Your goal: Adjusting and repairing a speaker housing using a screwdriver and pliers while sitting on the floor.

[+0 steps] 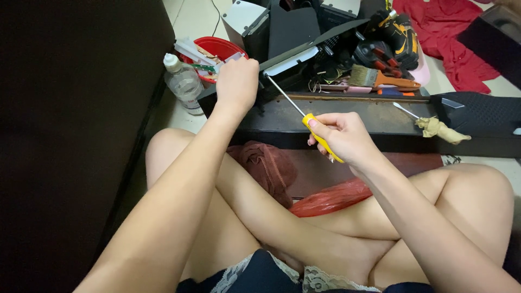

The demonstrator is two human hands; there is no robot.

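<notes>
My right hand grips the yellow handle of a screwdriver. Its thin metal shaft runs up and left, and the tip meets a black tilted panel with a white strip. My left hand is closed over the left end of that black panel, beside a red bowl. What the left fingers hold is hidden behind the hand. Both hands work over a long dark flat board that lies across in front of my crossed legs.
A clear plastic bottle stands left of the board. Behind lie a paintbrush, a cordless drill, black boxes and red cloth. A second screwdriver with a rag-wrapped handle rests on the board. A dark wall fills the left.
</notes>
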